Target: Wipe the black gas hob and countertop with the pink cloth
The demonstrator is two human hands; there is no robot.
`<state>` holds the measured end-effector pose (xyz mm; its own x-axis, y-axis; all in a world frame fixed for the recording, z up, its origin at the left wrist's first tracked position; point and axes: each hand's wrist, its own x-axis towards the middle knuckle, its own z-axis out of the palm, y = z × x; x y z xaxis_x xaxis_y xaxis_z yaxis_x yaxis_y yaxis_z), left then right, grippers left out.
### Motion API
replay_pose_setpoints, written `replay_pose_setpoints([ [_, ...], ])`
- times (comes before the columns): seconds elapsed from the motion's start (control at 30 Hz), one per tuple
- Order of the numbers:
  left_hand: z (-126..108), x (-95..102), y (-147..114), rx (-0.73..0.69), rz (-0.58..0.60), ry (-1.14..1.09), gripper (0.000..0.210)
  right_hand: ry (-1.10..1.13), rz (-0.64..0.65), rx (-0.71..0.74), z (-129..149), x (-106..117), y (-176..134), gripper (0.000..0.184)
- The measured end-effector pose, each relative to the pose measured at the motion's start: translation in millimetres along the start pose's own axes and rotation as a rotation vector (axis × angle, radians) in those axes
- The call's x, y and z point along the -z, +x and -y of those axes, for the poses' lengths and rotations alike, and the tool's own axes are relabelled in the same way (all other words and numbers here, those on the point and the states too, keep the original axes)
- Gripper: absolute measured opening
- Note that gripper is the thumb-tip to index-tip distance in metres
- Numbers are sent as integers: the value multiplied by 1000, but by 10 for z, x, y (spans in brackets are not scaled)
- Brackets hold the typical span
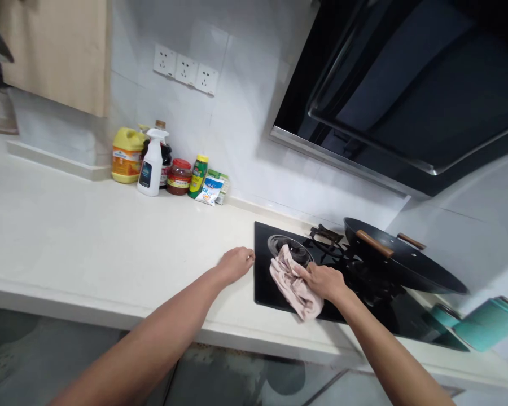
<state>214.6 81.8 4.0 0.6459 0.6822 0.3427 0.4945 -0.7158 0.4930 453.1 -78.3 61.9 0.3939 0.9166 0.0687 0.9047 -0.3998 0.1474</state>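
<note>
My right hand point(325, 280) is closed on a crumpled pale pink cloth point(294, 285). The cloth lies over the left part of a black glass gas stove point(265, 287), against the left burner point(292, 246); its lower end reaches the stove's front edge. On the white countertop point(152, 248), just left of the stove's edge, rests my left hand point(236, 264) with its fingers curled. A small whitish spot shows at those fingertips, too small to name.
A large black wok point(406, 256) with wooden handles sits tilted on the stove's right side. Teal containers point(489, 324) stand at the far right. By the wall are a white spray bottle point(151, 163), a yellow jug point(127, 155) and a red-lidded jar point(179, 177). A dark range hood point(385, 96) hangs above.
</note>
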Motion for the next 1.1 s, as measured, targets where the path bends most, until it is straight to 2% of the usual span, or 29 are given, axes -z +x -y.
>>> replay_pose_setpoints([
  [0.1,-4,5,0,-4,-6,-4,31,75,-118,49,24,32,-119,62],
  [0.2,-13,36,-4,4,-9,-11,30,135,-53,240,182,-70,-160,66],
  [0.3,-10,78,-7,18,-26,-17,31,140,-70,240,382,-230,-139,65],
  [0.37,-1,101,-7,28,-50,-19,31,145,-143,217,502,-294,-141,54],
  [0.43,11,114,-2,36,-74,-20,31,172,-199,259,629,-302,-195,41],
  [0.57,46,127,17,55,-93,-20,31,247,-294,455,945,-250,-450,20],
  [0.7,86,151,18,83,-99,-6,31,348,-383,637,1151,-250,-706,13],
  [0.8,107,173,1,96,-101,11,32,475,-401,730,1102,-276,-856,10],
  [0.9,119,183,-14,98,-95,16,32,632,-341,736,918,-287,-1025,8],
  [1.0,124,180,-20,99,-93,8,32,839,-192,602,658,-275,-1161,7],
  [1.1,125,175,-20,103,-100,-8,32,1104,-70,428,384,-259,-1124,25],
])
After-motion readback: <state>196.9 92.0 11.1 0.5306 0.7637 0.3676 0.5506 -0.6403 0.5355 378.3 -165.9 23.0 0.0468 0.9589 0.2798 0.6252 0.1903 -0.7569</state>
